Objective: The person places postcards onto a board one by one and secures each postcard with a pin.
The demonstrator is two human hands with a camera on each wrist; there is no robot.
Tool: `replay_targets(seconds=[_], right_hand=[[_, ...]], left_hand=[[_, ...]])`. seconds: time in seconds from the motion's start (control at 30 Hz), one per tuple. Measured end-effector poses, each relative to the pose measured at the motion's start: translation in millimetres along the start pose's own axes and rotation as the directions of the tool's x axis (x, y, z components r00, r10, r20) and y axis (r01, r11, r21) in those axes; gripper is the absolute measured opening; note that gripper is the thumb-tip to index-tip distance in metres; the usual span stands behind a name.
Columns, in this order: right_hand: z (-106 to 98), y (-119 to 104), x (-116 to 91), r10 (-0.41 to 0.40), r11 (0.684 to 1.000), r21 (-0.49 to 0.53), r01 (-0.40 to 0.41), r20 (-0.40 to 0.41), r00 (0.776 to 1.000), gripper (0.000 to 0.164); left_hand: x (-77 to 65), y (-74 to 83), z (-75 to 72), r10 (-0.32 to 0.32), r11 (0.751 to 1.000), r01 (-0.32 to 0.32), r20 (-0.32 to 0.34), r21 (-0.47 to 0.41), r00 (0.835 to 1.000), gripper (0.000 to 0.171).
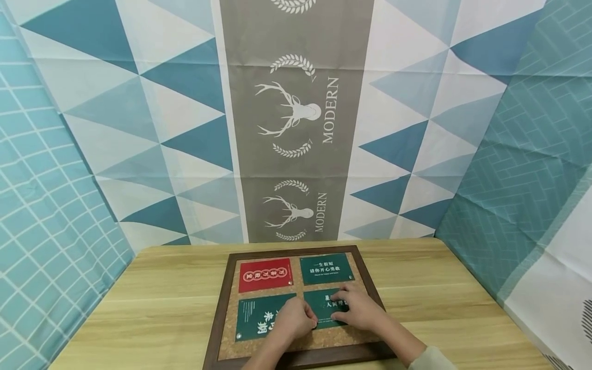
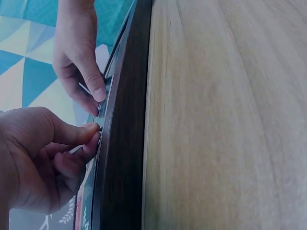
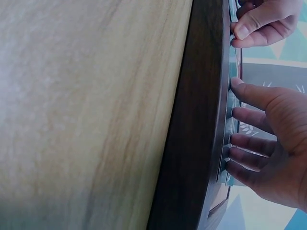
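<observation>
A cork board (image 1: 339,336) in a dark brown wooden frame (image 1: 215,329) lies on the table with cards on it. At the lower left corner of the lower right green card (image 1: 312,300), my left hand (image 1: 295,317) pinches a small dark pin (image 2: 100,128) between thumb and forefinger. Most of the pin is hidden by the fingertips. My right hand (image 1: 359,308) rests spread fingertips on the same card, covering part of its white lettering. In the right wrist view, the right fingers (image 3: 252,143) are apart and reach the card from above.
Further cards on the board are a red one (image 1: 265,275) at upper left, a green one (image 1: 326,268) at upper right and another green one (image 1: 252,313) at lower left, partly behind the left hand. The wooden table (image 1: 152,303) meets patterned cloth walls (image 1: 296,154) behind.
</observation>
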State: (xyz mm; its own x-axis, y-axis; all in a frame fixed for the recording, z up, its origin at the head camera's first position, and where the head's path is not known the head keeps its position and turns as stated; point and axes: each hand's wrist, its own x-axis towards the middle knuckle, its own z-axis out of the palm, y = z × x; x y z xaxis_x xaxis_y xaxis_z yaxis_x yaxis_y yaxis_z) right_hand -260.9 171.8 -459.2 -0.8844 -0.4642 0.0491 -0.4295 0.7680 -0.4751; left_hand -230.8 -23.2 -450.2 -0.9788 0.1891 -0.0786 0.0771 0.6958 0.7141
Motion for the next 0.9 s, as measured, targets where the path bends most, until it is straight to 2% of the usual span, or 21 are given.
replay_targets(seconds=[0.17,0.4,0.63,0.9], right_hand=[[-0.5,-0.3,0.3,0.006,1.000,-0.004,-0.006,0.000,1.000,0.040],[0.6,-0.5,-0.4,0.008,1.000,-0.005,-0.008,0.004,1.000,0.040],[-0.7,-1.1,-2.7,0.010,1.000,-0.002,-0.009,0.004,1.000,0.040],[-0.6,-0.3,-0.3,0.004,1.000,-0.010,-0.004,0.003,1.000,0.039]], left_hand=[[-0.7,3.2,-1.9,-0.023,0.999,0.024,-0.015,0.046,1.000,0.015],[-2.9,2.4,-4.0,-0.044,0.999,0.045,-0.014,0.030,0.999,0.016],[-2.7,3.7,-1.2,-0.028,0.999,0.029,-0.029,0.040,0.999,0.019],[0.1,4.4,-3.3,-0.074,0.997,0.074,-0.008,0.004,0.997,0.020]])
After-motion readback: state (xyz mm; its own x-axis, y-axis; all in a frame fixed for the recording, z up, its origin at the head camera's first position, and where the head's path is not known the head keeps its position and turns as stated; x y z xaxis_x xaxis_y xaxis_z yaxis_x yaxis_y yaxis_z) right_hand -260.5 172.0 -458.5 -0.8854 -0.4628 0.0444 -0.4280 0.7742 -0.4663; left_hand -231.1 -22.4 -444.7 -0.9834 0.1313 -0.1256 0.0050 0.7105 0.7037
